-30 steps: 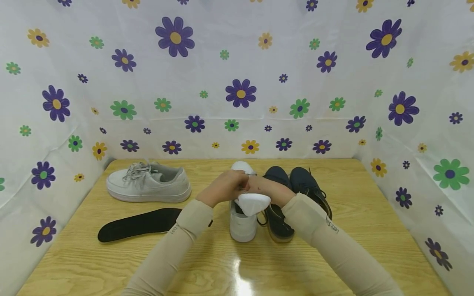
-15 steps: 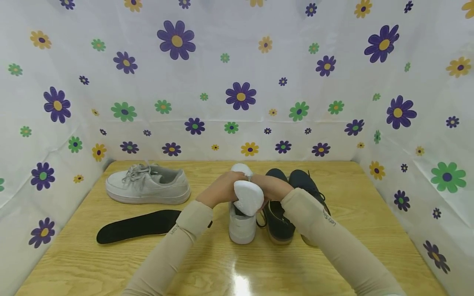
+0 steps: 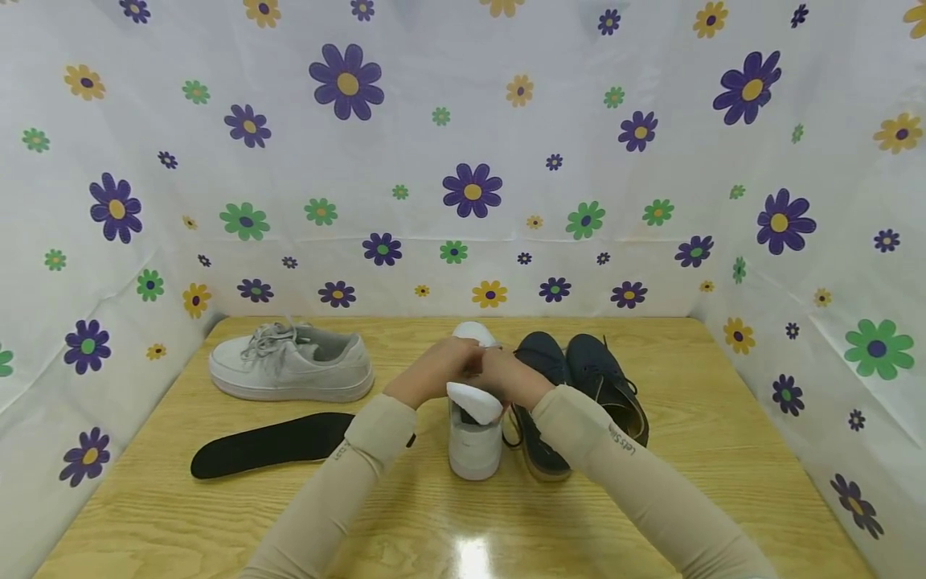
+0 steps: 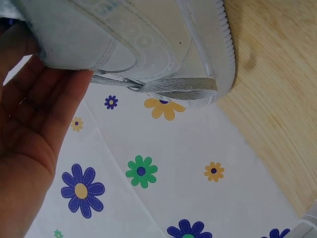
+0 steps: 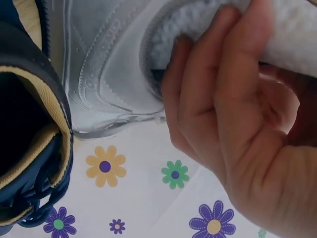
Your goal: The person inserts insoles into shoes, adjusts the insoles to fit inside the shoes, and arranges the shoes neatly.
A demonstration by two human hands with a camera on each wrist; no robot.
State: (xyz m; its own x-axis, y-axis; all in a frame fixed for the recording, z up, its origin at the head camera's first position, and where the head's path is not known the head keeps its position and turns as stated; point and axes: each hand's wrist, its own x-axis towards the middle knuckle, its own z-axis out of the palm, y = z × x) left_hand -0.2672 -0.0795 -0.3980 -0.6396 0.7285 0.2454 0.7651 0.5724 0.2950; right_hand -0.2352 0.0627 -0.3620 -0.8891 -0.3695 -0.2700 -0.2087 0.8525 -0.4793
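A white sneaker stands with its heel toward me at mid-table. A white fleecy insole is partly inside it, its rear end sticking up out of the opening. My right hand grips this insole, fingers curled over it and reaching into the opening, as the right wrist view shows with the fleece beside the fingers. On the other side, my left hand pinches the sneaker's upper at the opening's edge; in the left wrist view the fingers lie against the upper near the grey laces. The insole's front end is hidden.
Two navy shoes stand close to the right of the sneaker. At the left back another white sneaker lies sideways, with a black insole in front of it. A flowered cloth surrounds the wooden table.
The insole's rear end tipped up to show its face, then swung down and left toward the sneaker's heel. My right hand shifted with it; my left hand stayed nearly still.
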